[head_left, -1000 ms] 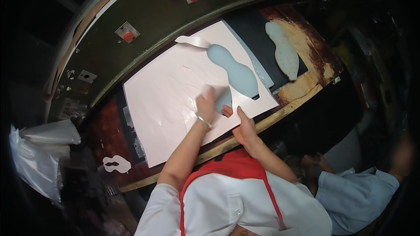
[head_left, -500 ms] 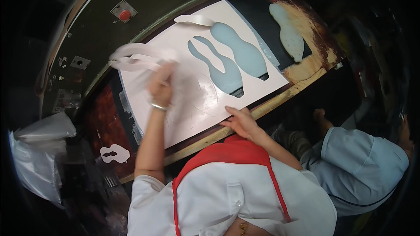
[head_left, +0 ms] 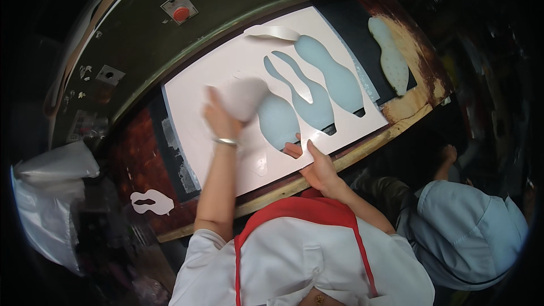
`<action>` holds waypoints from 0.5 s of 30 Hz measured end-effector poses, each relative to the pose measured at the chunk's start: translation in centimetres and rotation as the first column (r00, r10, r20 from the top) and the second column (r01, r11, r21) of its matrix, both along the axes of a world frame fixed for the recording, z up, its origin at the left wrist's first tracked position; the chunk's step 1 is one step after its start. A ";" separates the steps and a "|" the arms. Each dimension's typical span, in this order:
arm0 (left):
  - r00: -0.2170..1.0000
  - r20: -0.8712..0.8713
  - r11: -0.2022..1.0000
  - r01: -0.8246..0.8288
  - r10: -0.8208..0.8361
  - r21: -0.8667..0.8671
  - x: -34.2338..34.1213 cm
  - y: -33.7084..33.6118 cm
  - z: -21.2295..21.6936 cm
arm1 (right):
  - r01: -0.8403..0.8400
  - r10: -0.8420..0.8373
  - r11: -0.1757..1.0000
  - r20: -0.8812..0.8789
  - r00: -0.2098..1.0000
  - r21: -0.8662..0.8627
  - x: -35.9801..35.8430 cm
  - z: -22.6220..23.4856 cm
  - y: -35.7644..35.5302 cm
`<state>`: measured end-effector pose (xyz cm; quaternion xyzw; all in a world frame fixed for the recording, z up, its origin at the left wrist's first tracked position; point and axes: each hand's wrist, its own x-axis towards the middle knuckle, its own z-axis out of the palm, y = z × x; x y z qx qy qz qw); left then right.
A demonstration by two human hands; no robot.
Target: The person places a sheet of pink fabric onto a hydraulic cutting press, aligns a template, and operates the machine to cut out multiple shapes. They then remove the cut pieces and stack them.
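Note:
A large pale pinkish-white sheet (head_left: 187, 102) lies on a blue board and has sole-shaped openings cut through it. My left hand (head_left: 222, 118), blurred by motion, is closed on a sole-shaped piece (head_left: 247, 97) lifted above the sheet. Beside that piece, a wide opening bares the blue board (head_left: 279, 122). At the sheet's near edge, my right hand (head_left: 320, 171) pinches the sheet, thumb on top and some fingertips showing through the opening. A thin curled piece (head_left: 271, 33) rises from the sheet's far edge.
A green machine beam with a red button (head_left: 181, 13) runs behind the table. At the right lies a pale sole-shaped template (head_left: 390, 56); at the left, a white cut-out piece (head_left: 153, 202). Plastic bags (head_left: 51, 204) hang at far left. A person in light blue (head_left: 470, 226) is close on my right.
My left hand held a blurred looped strip at the sheet's far left; now it holds a sole-shaped piece, leaving another opening. My right hand has closed on the near edge. The view has shifted slightly.

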<state>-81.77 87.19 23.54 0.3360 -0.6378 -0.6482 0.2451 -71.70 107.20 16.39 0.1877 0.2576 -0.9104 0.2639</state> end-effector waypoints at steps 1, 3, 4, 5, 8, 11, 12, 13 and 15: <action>0.928 -0.329 0.951 -0.069 0.172 0.303 -1.6 -2.8 2.2 | 0.025 -0.027 0.999 0.056 0.998 0.037 0.1 -0.2 0.2; 0.726 -0.687 0.999 -0.036 0.012 -0.020 -1.5 -10.1 6.6 | 0.018 -0.021 0.999 0.060 0.998 0.045 0.2 -0.5 0.8; 0.600 -0.796 0.986 -0.065 -0.086 -0.155 -1.4 -13.2 8.3 | 0.018 -0.021 0.998 0.065 0.998 0.053 0.3 -0.5 1.0; 0.515 -0.846 0.963 -0.133 -0.136 -0.235 -1.0 -15.5 9.6 | 0.009 -0.012 0.999 0.056 0.998 0.048 0.5 -0.5 1.2; 0.714 -0.657 0.656 -0.379 -0.240 -0.652 1.4 -15.3 8.6 | -0.103 0.101 0.987 0.019 0.995 0.127 1.3 -0.4 0.9; 0.806 -0.174 0.331 0.029 -0.567 -0.943 5.4 -9.0 3.4 | -0.235 0.238 0.971 -0.068 0.969 0.041 2.6 -0.2 -0.3; 0.717 -0.085 0.314 0.192 -0.692 -0.930 7.1 -6.4 0.8 | -0.267 0.268 0.964 -0.078 0.960 0.013 3.1 -0.1 -0.9; 0.545 -0.068 0.327 0.394 -0.836 -0.859 8.2 -4.4 -1.5 | -0.307 0.300 0.951 -0.138 0.944 -0.035 3.5 0.0 -1.4; 0.400 0.019 0.202 0.503 -0.916 -0.841 10.0 -3.1 -4.6 | -0.286 0.266 0.948 -0.146 0.953 -0.139 3.9 0.2 -2.4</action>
